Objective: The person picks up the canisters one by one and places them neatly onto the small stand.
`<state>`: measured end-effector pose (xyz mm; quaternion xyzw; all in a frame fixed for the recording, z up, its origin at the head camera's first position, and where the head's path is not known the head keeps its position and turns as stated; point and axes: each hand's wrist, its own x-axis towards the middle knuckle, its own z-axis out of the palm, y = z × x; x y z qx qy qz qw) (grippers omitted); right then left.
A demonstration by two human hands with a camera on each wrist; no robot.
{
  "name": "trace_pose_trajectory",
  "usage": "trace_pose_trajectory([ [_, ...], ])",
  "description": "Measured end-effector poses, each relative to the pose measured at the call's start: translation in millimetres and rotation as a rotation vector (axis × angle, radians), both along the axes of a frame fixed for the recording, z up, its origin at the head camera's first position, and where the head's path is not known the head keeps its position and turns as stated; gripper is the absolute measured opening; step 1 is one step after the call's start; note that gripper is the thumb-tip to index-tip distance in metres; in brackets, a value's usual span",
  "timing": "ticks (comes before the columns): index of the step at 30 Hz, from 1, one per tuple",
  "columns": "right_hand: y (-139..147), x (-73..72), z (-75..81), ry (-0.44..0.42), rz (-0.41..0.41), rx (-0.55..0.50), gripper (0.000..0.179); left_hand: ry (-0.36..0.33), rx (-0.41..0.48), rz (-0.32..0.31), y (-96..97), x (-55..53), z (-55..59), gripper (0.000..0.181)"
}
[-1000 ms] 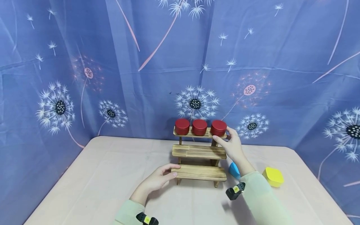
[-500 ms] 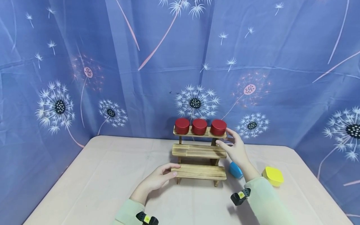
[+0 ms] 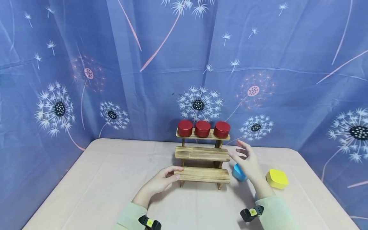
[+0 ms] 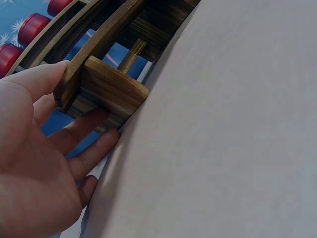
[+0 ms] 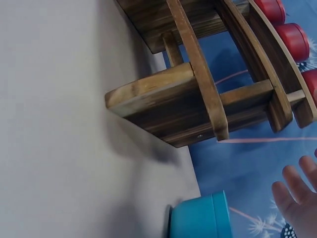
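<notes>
A three-step wooden display stand point(image 3: 202, 174) stands on the table, with red round tins lined up on its top step: left tin point(image 3: 185, 128), middle tin point(image 3: 202, 129) and right tin point(image 3: 222, 129). My left hand point(image 3: 159, 182) holds the left end of the lowest step; in the left wrist view the thumb lies on its edge and the fingers reach round the side leg point(image 4: 111, 89). My right hand point(image 3: 249, 163) is in the air right of the stand, fingers spread and holding nothing. Below it sits a blue container point(image 3: 239, 172), also low in the right wrist view.
A yellow squarish container point(image 3: 277, 179) stands on the table point(image 3: 115, 179) to the right. Part of another blue thing point(image 3: 256, 197) shows beside the right wrist. A blue dandelion-print curtain point(image 3: 155, 95) hangs behind the table and along both sides.
My right hand has left the right red tin and moved down and to the right. The left hand keeps its place on the lowest step.
</notes>
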<state>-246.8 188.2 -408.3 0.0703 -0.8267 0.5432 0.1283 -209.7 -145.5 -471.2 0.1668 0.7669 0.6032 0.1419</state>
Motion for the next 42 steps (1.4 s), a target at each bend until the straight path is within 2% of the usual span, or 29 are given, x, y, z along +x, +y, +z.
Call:
trace_pose_trajectory([
  [9, 11.6, 15.0, -9.3, -0.028, -0.068, 0.017, 0.06, -0.004, 0.014, -0.003, 1.0, 1.6, 3.3, 0.039],
  [18, 23.3, 23.2, -22.3, -0.035, -0.115, 0.059, 0.06, -0.022, 0.014, 0.005, 1.6, 2.6, 5.0, 0.038],
  [29, 25.9, 24.9, -35.1, -0.102, -0.202, -0.009, 0.057, -0.066, 0.032, -0.014, -0.3, 2.4, 3.6, 0.04],
  [34, 24.2, 23.9, -38.3, -0.085, -0.201, -0.03, 0.058, -0.07, 0.04, -0.023, -0.9, 1.0, 1.3, 0.04],
  [42, 22.1, 21.6, -42.9, -0.087, -0.174, 0.036, 0.062, -0.043, 0.022, -0.017, -1.5, -0.2, 0.7, 0.04],
])
